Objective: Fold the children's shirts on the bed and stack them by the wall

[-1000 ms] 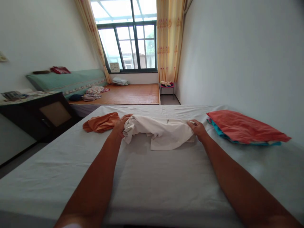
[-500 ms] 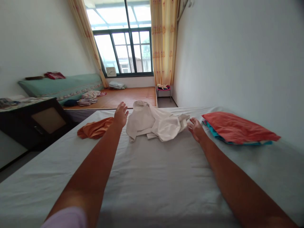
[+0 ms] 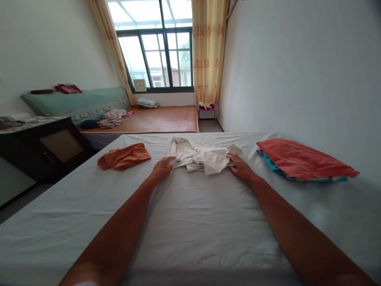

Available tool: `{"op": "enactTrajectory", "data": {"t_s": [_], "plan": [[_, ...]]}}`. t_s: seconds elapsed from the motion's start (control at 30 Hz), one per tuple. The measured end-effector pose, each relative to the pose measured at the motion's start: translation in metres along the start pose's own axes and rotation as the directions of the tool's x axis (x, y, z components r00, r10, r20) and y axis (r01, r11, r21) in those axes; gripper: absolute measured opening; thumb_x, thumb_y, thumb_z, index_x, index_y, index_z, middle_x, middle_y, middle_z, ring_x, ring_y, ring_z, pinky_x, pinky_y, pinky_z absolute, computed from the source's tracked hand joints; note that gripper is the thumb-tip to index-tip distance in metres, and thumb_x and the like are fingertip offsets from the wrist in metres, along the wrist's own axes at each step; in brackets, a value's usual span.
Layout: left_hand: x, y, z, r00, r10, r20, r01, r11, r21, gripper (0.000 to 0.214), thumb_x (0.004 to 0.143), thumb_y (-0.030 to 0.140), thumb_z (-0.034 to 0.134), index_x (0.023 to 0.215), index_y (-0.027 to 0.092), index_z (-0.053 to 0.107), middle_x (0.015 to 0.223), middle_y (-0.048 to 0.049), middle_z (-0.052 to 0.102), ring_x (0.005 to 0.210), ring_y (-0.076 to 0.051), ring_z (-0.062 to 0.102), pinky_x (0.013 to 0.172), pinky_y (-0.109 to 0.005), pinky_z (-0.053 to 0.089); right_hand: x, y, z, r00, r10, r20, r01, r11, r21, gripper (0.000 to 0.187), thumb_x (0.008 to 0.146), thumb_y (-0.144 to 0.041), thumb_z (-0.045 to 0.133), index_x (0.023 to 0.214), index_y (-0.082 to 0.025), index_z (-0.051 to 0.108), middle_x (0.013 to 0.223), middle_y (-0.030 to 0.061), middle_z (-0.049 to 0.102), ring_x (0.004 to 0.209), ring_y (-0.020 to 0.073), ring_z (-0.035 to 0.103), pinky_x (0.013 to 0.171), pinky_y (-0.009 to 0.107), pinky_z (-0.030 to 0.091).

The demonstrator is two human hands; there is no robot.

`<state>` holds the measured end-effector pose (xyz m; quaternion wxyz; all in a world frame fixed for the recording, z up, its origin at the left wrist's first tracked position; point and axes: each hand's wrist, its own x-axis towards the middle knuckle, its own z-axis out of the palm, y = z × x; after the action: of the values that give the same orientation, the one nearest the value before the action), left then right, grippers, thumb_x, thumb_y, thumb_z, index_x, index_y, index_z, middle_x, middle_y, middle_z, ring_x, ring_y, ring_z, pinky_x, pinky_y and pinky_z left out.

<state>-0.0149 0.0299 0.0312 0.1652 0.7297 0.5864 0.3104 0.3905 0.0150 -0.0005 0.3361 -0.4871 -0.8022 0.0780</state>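
In the head view, the crumpled white garment [image 3: 205,158] lies on the gray sheet [image 3: 193,226], its long axis running left to right; which way its collar points is unclear. The 2 hands, left [image 3: 162,168] and right [image 3: 241,169], touch opposite ends; I cannot tell whether either pinches cloth. Left of it sits an orange cloth [image 3: 126,156].

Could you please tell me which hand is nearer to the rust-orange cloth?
Left. The left hand is right of the rust-orange cloth, not touching it; the right hand is farther right, at the white garment.
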Motion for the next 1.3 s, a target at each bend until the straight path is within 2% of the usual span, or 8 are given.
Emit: {"op": "enactTrajectory", "data": {"t_s": [0.13, 0.3, 0.47, 0.53, 0.63, 0.9, 1.03, 1.3], "plan": [[0.005, -0.003, -0.012, 0.975, -0.199, -0.099, 0.130, 0.873, -0.471, 0.047, 0.063, 0.028, 0.061, 0.107, 0.017, 0.070, 0.077, -0.0014, 0.064, 0.065, -0.014, 0.057, 0.063, -0.026, 0.050, 0.005, 0.011, -0.014, 0.974, 0.161, -0.160, -0.151, 0.986, 0.075, 0.039, 0.070, -0.015, 0.046, 0.099, -0.023, 0.071, 0.103, 0.0056, 0.069, 0.101, 0.0240, 0.061, 0.095, 0.039, 0.043], [0.003, -0.011, -0.055, 0.936, -0.343, -0.078, 0.157, 0.605, -0.781, 0.033, 0.051, 0.023, 0.062, 0.082, 0.014, 0.070, 0.058, 0.0034, 0.053, 0.046, -0.006, 0.041, 0.041, -0.016, 0.032, 0.008, 0.007, -0.031, 0.802, 0.483, -0.351, -0.338, 0.852, 0.400, 0.022, 0.069, -0.028, 0.046, 0.073, -0.019, 0.066, 0.066, 0.0002, 0.062, 0.067, 0.0186, 0.055, 0.067, 0.030, 0.044], [-0.022, -0.019, -0.083, 0.883, -0.219, 0.415, 0.431, 0.726, -0.536, 0.028, 0.053, 0.031, 0.074, 0.075, 0.015, 0.072, 0.064, -0.0027, 0.063, 0.053, -0.013, 0.052, 0.045, -0.021, 0.039, 0.000, -0.002, -0.048, 0.922, 0.296, 0.251, -0.383, 0.795, 0.470, 0.017, 0.066, -0.031, 0.056, 0.070, -0.018, 0.065, 0.069, -0.0001, 0.064, 0.070, 0.0179, 0.057, 0.067, 0.028, 0.043], [-0.029, -0.022, -0.084, 0.836, -0.214, 0.505, 0.462, 0.771, -0.439, 0.033, 0.056, 0.041, 0.077, 0.076, 0.015, 0.072, 0.068, -0.0048, 0.066, 0.057, -0.015, 0.054, 0.048, -0.022, 0.040, -0.002, -0.006, -0.055, 0.942, 0.237, 0.237, -0.330, 0.778, 0.535, 0.028, 0.073, -0.036, 0.055, 0.090, -0.018, 0.069, 0.086, 0.0033, 0.069, 0.083, 0.0202, 0.061, 0.074, 0.031, 0.045], [-0.030, -0.027, -0.082, 0.863, -0.253, 0.438, 0.434, 0.814, -0.385, 0.049, 0.059, 0.058, 0.074, 0.082, 0.014, 0.072, 0.068, -0.0046, 0.065, 0.060, -0.015, 0.054, 0.050, -0.022, 0.038, 0.000, -0.014, -0.060, 0.970, 0.230, 0.080, -0.238, 0.831, 0.503, 0.044, 0.079, -0.039, 0.053, 0.119, -0.022, 0.061, 0.087, 0.0026, 0.069, 0.080, 0.0177, 0.061, 0.073, 0.030, 0.046], [-0.012, -0.035, -0.060, 0.966, -0.226, 0.123, 0.249, 0.943, -0.221, 0.061, 0.060, 0.073, 0.062, 0.076, 0.014, 0.068, 0.064, -0.0007, 0.058, 0.055, -0.013, 0.051, 0.052, -0.023, 0.038, 0.001, -0.060, -0.037, 0.875, -0.084, 0.476, -0.002, 0.984, 0.178, 0.047, 0.076, -0.043, 0.064, 0.120, -0.025, 0.066, 0.106, 0.0066, 0.067, 0.085, 0.0189, 0.062, 0.076, 0.030, 0.049], [-0.006, -0.040, -0.051, 0.987, -0.151, 0.059, 0.157, 0.983, -0.098, 0.060, 0.058, 0.056, 0.070, 0.104, 0.017, 0.070, 0.078, -0.0037, 0.066, 0.065, -0.018, 0.059, 0.064, -0.026, 0.044, 0.002, -0.081, -0.025, 0.857, -0.169, 0.487, 0.136, 0.985, 0.103, 0.050, 0.065, -0.041, 0.076, 0.113, -0.028, 0.068, 0.118, 0.0073, 0.064, 0.110, 0.0279, 0.055, 0.097, 0.039, 0.041], [-0.005, -0.051, -0.046, 0.984, -0.129, 0.126, 0.131, 0.991, -0.009, 0.047, 0.058, 0.022, 0.059, 0.101, 0.019, 0.075, 0.074, -0.0027, 0.068, 0.061, -0.017, 0.058, 0.059, -0.026, 0.043, 0.026, -0.076, -0.027, 0.806, -0.069, 0.588, -0.040, 0.985, 0.169, 0.028, 0.082, -0.041, 0.058, 0.089, -0.018, 0.073, 0.081, 0.0018, 0.069, 0.075, 0.0179, 0.059, 0.070, 0.027, 0.044]]}}
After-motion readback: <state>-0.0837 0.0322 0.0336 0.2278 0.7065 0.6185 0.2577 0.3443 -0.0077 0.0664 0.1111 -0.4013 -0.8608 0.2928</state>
